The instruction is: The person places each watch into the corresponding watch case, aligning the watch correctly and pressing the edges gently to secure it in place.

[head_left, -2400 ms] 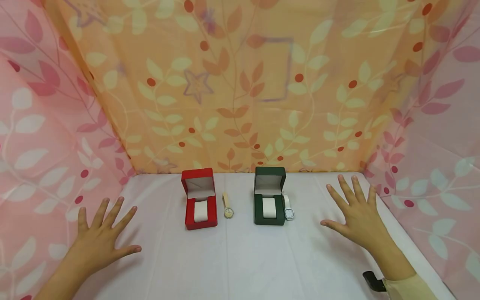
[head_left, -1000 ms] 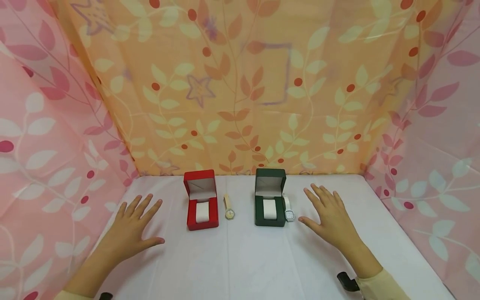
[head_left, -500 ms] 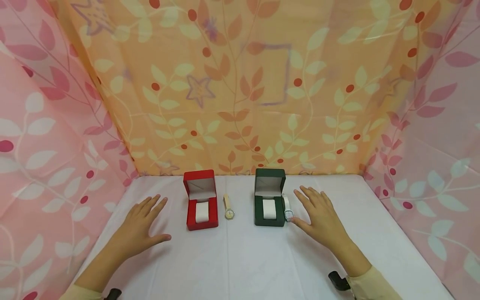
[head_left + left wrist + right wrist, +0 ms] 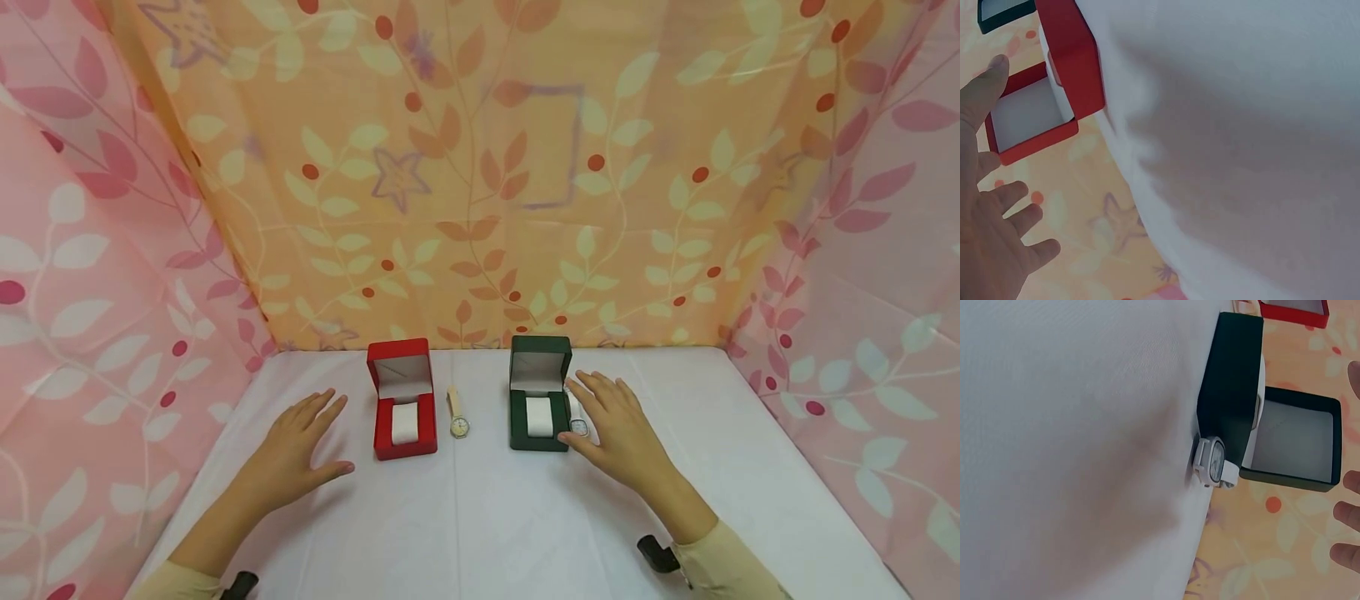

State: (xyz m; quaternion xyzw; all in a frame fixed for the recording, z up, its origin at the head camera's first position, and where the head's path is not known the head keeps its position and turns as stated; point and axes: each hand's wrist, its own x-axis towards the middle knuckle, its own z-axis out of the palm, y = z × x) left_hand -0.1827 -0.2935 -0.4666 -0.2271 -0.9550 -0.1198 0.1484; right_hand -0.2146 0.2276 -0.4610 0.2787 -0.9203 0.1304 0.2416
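Note:
My left hand (image 4: 288, 450) hovers left of an open red watch box (image 4: 405, 442), fingers spread and nothing held. My right hand (image 4: 618, 429) is over the right side of an open dark green watch box (image 4: 517, 425), fingers apart; in the head view it partly covers a white-strapped watch (image 4: 579, 427). In the right wrist view that watch (image 4: 1215, 461) lies against the side of the green box (image 4: 1229, 381), with the fingertips (image 4: 1346, 557) apart from it. A cream-strapped watch (image 4: 459, 427) lies between the boxes. Each box holds a white cushion with no watch on it.
A white cloth (image 4: 465, 533) covers the table. A yellow-orange leaf-patterned curtain (image 4: 480, 250) stands behind it, with pink leaf-patterned curtains (image 4: 90, 333) at the sides. Black devices (image 4: 658, 553) are worn at the wrists.
Both hands have moved inward from the sides, the left toward the red box and the right toward the green box and white watch. Boxes and watches have stayed in place.

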